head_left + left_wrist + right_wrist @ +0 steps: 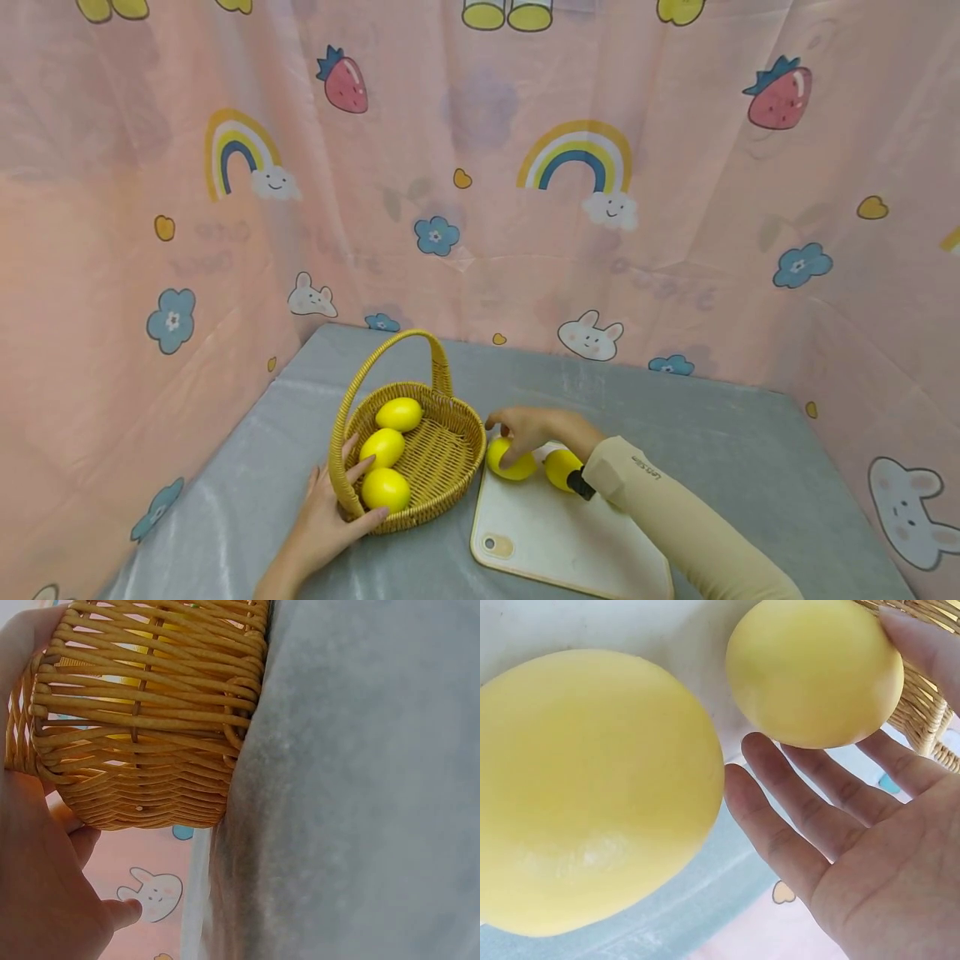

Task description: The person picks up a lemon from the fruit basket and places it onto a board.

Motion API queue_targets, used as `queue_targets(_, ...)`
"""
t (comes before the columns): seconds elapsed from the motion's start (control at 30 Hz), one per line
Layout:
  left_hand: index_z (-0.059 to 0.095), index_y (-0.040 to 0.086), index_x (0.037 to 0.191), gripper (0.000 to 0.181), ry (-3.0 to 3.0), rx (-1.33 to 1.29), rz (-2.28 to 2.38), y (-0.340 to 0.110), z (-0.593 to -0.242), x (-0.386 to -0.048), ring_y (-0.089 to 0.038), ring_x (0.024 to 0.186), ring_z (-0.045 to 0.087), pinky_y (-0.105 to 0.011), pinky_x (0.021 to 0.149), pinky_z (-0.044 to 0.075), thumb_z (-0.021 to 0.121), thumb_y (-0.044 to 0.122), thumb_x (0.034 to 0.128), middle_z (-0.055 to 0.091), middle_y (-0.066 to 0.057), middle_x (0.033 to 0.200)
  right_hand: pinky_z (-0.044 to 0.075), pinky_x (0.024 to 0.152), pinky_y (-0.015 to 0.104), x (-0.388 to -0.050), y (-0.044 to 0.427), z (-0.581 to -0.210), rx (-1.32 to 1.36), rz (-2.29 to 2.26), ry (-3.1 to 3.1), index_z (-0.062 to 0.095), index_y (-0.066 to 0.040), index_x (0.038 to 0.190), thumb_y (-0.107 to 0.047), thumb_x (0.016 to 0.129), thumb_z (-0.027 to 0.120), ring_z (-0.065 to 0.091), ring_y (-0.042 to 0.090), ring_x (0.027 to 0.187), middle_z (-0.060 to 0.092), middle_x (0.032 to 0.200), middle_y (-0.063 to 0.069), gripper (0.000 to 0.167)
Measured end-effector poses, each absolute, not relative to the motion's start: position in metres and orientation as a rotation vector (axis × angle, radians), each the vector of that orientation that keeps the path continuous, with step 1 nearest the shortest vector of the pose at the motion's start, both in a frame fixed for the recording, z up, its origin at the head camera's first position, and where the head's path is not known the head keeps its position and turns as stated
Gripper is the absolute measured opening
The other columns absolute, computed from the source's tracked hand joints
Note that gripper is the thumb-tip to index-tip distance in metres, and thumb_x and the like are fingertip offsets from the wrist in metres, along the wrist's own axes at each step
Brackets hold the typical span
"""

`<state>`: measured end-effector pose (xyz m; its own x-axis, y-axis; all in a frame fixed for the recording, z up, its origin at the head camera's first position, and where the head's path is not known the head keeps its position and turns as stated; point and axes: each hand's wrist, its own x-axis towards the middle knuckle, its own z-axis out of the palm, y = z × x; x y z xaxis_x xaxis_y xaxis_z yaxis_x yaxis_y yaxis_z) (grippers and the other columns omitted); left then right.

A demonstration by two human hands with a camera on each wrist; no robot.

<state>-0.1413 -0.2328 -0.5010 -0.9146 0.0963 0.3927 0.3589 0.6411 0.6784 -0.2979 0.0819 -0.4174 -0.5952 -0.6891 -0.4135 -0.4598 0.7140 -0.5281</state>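
Note:
My left hand (326,508) grips the near left side of a wicker basket (468,417) by the foot of its handle. Its thumb lies along the front rim, while other fingers reach around the side. Inside the basket, a lemon (399,414) sits behind two more in a row along the left. My right hand (528,427) reaches over a lemon (495,462) at the far left corner of a white cutting board (555,533). The right wrist view shows its thumb at that lemon's edge and the loosely spread fingers (802,802) beside it. Another lemon (558,468) lies under the right wrist.
A grey cloth (712,442) covers the table. Pink printed curtains (480,292) enclose the back and both sides. The basket's tall arched handle (367,367) rises over its left part. The cutting board lies close to the basket's right side.

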Motion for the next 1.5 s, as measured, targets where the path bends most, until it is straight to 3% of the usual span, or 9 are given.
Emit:
queue_targets(0.37, 0.061, 0.001, 0.135, 0.069, -2.555, -0.352, -1.155, -0.2337, -0.501, -0.1423, -0.049, 0.141, 0.027, -0.084, 0.098, 0.008, 0.083, 0.036, 0.0797, 0.032, -0.021, 0.158, 0.052, 0.092, 0.041, -0.2981, 0.0796, -0.4178, -0.895, -0.491, 2.307, 0.053, -0.005, 0.136, -0.009, 0.082, 0.08, 0.06, 0.027, 0.107, 0.061, 0.118, 0.015, 0.061)
queue_targets(1.2, 0.062, 0.0, 0.134, 0.069, -2.552, -0.35, -1.168, -0.2334, -0.5019, -0.1425, -0.049, 0.141, 0.026, -0.083, 0.099, 0.008, 0.084, 0.035, 0.0786, 0.031, -0.021, 0.158, 0.051, 0.093, 0.042, -0.2982, 0.0826, -0.4224, -0.888, -0.488, 2.311, 0.046, -0.006, 0.144, -0.015, 0.083, 0.08, 0.059, 0.029, 0.11, 0.06, 0.123, 0.018, 0.07)
queue_targets(1.5, 0.061, 0.0, 0.135, 0.07, -2.559, -0.341, -1.171, -0.2336, -0.5021, -0.1431, -0.048, 0.142, 0.025, -0.082, 0.1, 0.008, 0.084, 0.036, 0.0791, 0.031, -0.021, 0.158, 0.048, 0.098, 0.05, -0.3001, 0.0827, -0.4151, -0.879, -0.529, 2.303, 0.041, -0.004, 0.149, -0.019, 0.088, 0.076, 0.056, 0.037, 0.119, 0.057, 0.129, 0.025, 0.072)
